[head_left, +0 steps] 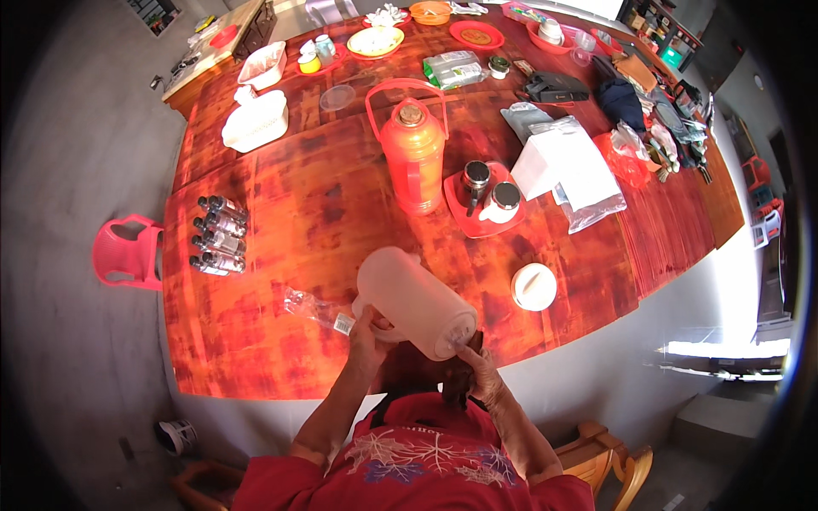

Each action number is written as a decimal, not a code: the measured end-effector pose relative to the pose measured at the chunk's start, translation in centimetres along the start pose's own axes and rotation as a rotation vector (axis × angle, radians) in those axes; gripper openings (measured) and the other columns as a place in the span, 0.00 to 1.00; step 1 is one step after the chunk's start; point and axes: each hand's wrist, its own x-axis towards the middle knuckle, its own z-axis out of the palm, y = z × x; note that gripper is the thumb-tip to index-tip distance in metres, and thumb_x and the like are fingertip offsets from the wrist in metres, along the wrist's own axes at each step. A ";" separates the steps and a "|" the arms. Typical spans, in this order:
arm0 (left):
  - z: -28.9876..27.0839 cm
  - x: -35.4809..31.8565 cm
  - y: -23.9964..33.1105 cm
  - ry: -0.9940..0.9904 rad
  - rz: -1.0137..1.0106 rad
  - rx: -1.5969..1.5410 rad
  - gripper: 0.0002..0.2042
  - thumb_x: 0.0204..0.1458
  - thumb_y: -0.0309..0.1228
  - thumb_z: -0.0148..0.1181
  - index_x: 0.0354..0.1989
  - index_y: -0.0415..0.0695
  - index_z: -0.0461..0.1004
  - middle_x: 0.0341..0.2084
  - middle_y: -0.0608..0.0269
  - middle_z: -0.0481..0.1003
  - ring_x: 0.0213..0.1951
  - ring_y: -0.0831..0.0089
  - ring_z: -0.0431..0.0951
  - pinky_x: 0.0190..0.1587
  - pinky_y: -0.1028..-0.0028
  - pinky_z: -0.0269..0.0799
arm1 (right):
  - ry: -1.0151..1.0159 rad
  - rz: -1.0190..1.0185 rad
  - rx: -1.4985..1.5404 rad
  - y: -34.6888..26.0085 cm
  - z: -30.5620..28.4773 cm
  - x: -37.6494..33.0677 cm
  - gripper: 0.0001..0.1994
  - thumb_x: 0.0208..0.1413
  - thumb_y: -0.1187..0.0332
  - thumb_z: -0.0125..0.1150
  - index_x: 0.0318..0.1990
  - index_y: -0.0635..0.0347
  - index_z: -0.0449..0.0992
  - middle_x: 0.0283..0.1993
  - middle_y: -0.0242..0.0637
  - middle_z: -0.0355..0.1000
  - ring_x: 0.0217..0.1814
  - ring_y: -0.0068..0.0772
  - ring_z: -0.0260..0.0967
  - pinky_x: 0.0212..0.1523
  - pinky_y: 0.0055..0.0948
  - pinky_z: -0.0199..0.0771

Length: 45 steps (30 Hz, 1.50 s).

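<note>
A frosted, translucent plastic pitcher (409, 294) lies tilted in the air above the table's near edge, its base toward my right. My left hand (371, 337) is closed on the pitcher's handle side. By the base, my right hand (482, 375) has its fingers bent against the bottom rim. A dark brown, cloth-like thing (457, 381) hangs from the right hand; its exact kind is unclear. Beside my left hand lies a crumpled clear plastic bag (311, 308) with a label. A round white lid (534, 287) rests on the table to the right.
On the reddish wooden table (281, 204), an orange-red thermos flask (415, 162) stands beyond the pitcher. A red tray (486, 223) carries two lidded mugs. Small bottles (221, 237) lie at the left. White papers (575, 166) and bags lie right; a pink chair (128, 252) stands left.
</note>
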 end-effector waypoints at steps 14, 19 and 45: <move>-2.7 14.4 3.3 -0.053 -0.208 -0.921 0.10 0.56 0.31 0.42 0.27 0.42 0.67 0.16 0.67 0.66 0.14 0.77 0.64 0.17 0.78 0.67 | 0.137 -0.023 -0.225 -2.8 -1.9 -0.3 0.21 0.52 0.67 0.58 0.54 0.56 0.65 0.31 0.23 0.66 0.29 0.18 0.63 0.28 0.23 0.67; -1.7 21.8 6.0 -0.152 -0.291 -1.084 0.09 0.55 0.30 0.43 0.27 0.40 0.68 0.18 0.64 0.68 0.18 0.74 0.70 0.19 0.75 0.71 | 0.253 -0.020 -0.187 -1.2 -5.6 -0.5 0.26 0.51 0.66 0.60 0.58 0.56 0.63 0.32 0.24 0.66 0.29 0.18 0.62 0.30 0.24 0.67; -2.2 33.0 7.2 -0.280 -0.312 -1.128 0.08 0.51 0.29 0.48 0.27 0.39 0.71 0.21 0.59 0.73 0.22 0.69 0.74 0.25 0.72 0.78 | 0.356 -0.101 -0.091 0.2 -5.6 0.7 0.26 0.51 0.67 0.57 0.59 0.60 0.61 0.42 0.32 0.68 0.37 0.22 0.66 0.31 0.22 0.70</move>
